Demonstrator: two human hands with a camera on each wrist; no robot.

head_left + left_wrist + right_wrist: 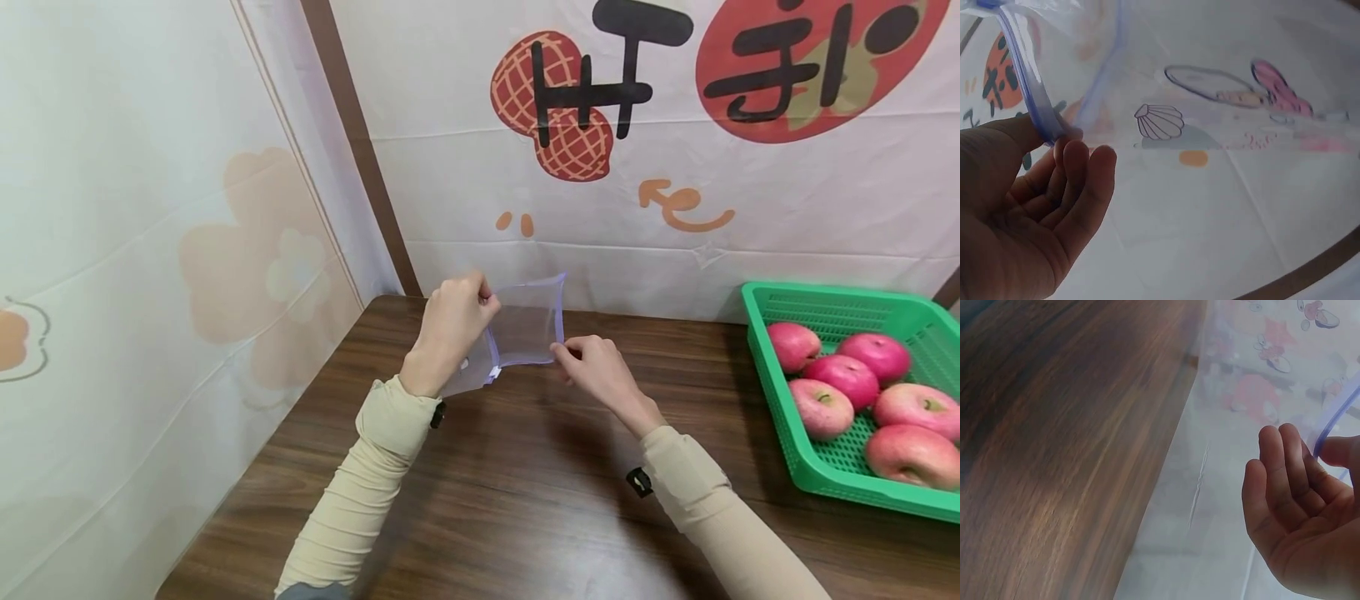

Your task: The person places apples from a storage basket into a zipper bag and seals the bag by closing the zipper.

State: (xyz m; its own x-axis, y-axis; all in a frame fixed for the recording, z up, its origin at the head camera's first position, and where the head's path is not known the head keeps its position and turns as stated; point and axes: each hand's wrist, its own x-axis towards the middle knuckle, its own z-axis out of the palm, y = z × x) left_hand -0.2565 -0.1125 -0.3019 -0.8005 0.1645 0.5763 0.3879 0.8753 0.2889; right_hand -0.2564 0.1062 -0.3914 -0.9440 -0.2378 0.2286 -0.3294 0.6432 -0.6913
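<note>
A clear plastic zipper bag (527,327) with purple edging is held up above the brown table, its mouth spread wide between my hands. With thumb and fingertips my left hand (454,320) pinches the purple rim near the bag's upper left corner. My right hand (598,372) pinches the rim at the lower right, its other fingers loosely bent in the right wrist view. A white slider (494,373) shows at the lower edge. Printed shell drawings (1160,122) mark the film in the left wrist view. I see nothing inside the bag.
A green plastic basket (787,417) stands at the right of the table, with several red apples (843,381) in it. The wooden table (480,500) meets a printed white curtain (637,275) at the back. Another curtain (150,250) hangs along the left side.
</note>
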